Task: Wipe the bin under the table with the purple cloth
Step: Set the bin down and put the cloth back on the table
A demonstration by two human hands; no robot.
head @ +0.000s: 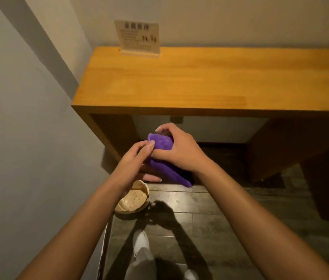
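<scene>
Holding the purple cloth (162,150) with both hands in front of the table (179,81), just below its front edge; right hand (179,150) has fingers curled tight over the bunched top of the cloth, thumb side toward the table opening; left hand (134,158) has fingers loosely bent, fingertips (152,142) pinching the cloth's near-left corner, so a partial grip only; the rest of the cloth hangs down and toward the right below the right wrist; bin (133,199) sits on the floor (220,215) in front of the table's left leg, near the wall (18,118), partly covered by the left forearm; its light, speckled inside faces up; cloth and bin are apart, cloth above and beyond it; a sign card (138,38) in a wooden stand sits at the table's back-left edge; a white shoe (141,239) shows on the floor nearer than the bin.
</scene>
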